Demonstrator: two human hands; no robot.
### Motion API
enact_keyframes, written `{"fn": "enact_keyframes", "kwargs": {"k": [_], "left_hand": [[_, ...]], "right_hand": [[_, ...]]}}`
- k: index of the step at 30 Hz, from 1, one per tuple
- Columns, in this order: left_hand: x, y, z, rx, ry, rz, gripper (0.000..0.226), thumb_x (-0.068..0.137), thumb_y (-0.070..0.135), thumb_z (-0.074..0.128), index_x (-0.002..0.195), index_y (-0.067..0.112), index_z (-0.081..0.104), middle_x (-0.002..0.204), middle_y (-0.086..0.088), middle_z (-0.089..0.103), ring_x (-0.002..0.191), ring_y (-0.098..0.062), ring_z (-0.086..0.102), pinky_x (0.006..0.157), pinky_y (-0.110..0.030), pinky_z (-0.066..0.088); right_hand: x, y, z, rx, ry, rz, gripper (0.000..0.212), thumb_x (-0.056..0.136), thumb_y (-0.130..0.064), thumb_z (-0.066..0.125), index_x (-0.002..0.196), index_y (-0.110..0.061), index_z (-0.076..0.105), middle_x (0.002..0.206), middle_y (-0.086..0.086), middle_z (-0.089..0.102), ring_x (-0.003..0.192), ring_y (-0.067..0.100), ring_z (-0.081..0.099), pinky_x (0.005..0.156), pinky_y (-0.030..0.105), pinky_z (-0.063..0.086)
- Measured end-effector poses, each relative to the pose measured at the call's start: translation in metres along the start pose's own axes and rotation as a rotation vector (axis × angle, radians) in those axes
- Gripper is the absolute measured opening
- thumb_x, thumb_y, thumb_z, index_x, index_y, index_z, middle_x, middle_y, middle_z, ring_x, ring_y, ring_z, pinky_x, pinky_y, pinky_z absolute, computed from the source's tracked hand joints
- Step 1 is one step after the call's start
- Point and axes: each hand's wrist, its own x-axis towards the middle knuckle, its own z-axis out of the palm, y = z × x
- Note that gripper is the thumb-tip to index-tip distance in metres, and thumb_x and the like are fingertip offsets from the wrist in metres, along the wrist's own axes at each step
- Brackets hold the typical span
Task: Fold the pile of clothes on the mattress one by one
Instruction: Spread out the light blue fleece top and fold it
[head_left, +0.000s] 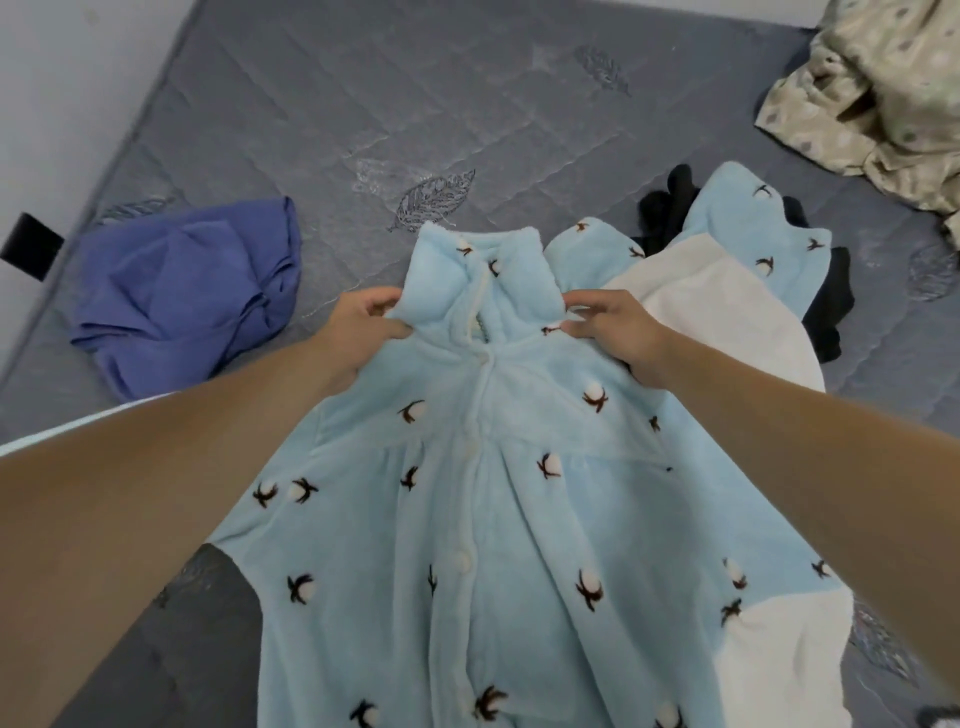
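On mattress (467, 104), both hands' (363, 332) grip at nightgown (493, 467) collar

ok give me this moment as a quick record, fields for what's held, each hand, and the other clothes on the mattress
held: light blue fleece garment, buttoned front up
left hand: pinches the garment beside its collar
right hand: pinches the opposite side beside the collar
surface: grey quilted mattress
left of garment: blue cloth, crumpled
far right: beige patterned fabric, bunched
under the garment's right: black clothing
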Motion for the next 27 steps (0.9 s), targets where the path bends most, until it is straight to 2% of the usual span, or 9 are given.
{"fn": "enact_keyframes", "kwargs": {"k": [2,6,11,15,18,20,24,26,27], "left_hand": [[-0.002,-0.001,-0.002,-0.038,0.013,0.011,0.047,0.084,-0.022,0.063,0.12,0.007,0.07,0.091,-0.002,0.073,0.074,-0.011,0.067,0.071,-0.026,0.057],[-0.004,-0.009,-0.002,-0.052,0.001,0.002,0.037,0.084,-0.017,0.068,0.098,0.017,0.076,0.08,0.008,0.076,0.072,-0.006,0.068,0.07,-0.022,0.057],[-0.004,-0.021,-0.005,-0.067,-0.05,-0.061,0.027,0.084,-0.004,0.079,0.097,0.02,0.081,0.098,-0.006,0.08,0.089,-0.022,0.075,0.08,-0.039,0.064],[-0.007,-0.023,-0.005,-0.092,-0.083,-0.071,0.031,0.093,-0.006,0.068,0.092,0.021,0.083,0.099,-0.008,0.08,0.087,-0.022,0.076,0.075,-0.037,0.065],[-0.007,-0.02,-0.005,-0.063,-0.055,-0.088,0.035,0.096,-0.013,0.051,0.101,0.009,0.077,0.102,-0.011,0.078,0.091,-0.029,0.073,0.075,-0.039,0.064],[-0.007,-0.016,-0.006,-0.053,-0.064,-0.11,0.035,0.09,-0.015,0.045,0.104,-0.001,0.075,0.098,-0.009,0.076,0.091,-0.029,0.07,0.074,-0.036,0.061],[-0.015,-0.015,-0.014,-0.136,-0.257,-0.316,0.046,0.083,0.019,0.056,0.119,-0.003,0.072,0.115,-0.021,0.074,0.101,-0.037,0.069,0.093,-0.046,0.057],[-0.015,-0.015,-0.015,-0.058,-0.22,-0.202,0.035,0.086,0.027,0.063,0.109,0.006,0.078,0.109,-0.015,0.077,0.097,-0.028,0.07,0.093,-0.046,0.055],[-0.015,-0.015,-0.013,0.052,-0.185,-0.079,0.02,0.089,0.024,0.066,0.099,0.013,0.079,0.1,-0.007,0.077,0.091,-0.019,0.068,0.088,-0.037,0.054]], "right_hand": [[-0.004,0.002,0.003,0.05,0.019,0.004,0.034,0.096,0.008,0.062,0.119,-0.013,0.076,0.124,0.005,0.074,0.103,0.017,0.072,0.089,0.027,0.06],[-0.004,0.006,0.005,0.082,0.035,0.046,0.035,0.094,0.011,0.059,0.116,-0.009,0.077,0.117,0.007,0.076,0.109,0.026,0.072,0.09,0.032,0.061],[-0.003,0.011,0.005,0.055,0.044,0.077,0.033,0.093,0.013,0.055,0.101,-0.007,0.08,0.101,0.009,0.079,0.102,0.032,0.074,0.078,0.031,0.064],[-0.005,0.008,0.003,0.021,0.023,0.122,0.035,0.092,0.011,0.05,0.107,-0.001,0.079,0.107,0.012,0.079,0.106,0.032,0.073,0.093,0.04,0.062],[-0.006,0.005,0.002,0.132,-0.003,0.237,0.029,0.085,-0.003,0.051,0.091,-0.008,0.079,0.1,0.01,0.078,0.097,0.029,0.073,0.097,0.04,0.059],[-0.006,0.004,0.001,0.205,-0.044,0.283,0.024,0.086,-0.02,0.057,0.074,-0.014,0.076,0.087,0.01,0.075,0.084,0.027,0.07,0.086,0.036,0.058],[-0.007,0.004,0.005,0.045,-0.031,0.147,0.05,0.089,-0.047,0.077,0.088,0.003,0.076,0.093,0.012,0.079,0.089,0.027,0.075,0.086,0.037,0.061],[-0.009,0.006,0.01,-0.038,-0.009,0.017,0.037,0.088,-0.029,0.082,0.095,0.007,0.077,0.103,0.013,0.079,0.1,0.025,0.074,0.092,0.033,0.061],[-0.01,0.008,0.011,-0.115,-0.007,-0.056,0.025,0.087,-0.019,0.082,0.092,0.005,0.076,0.103,0.011,0.078,0.099,0.024,0.073,0.09,0.029,0.06]]}}
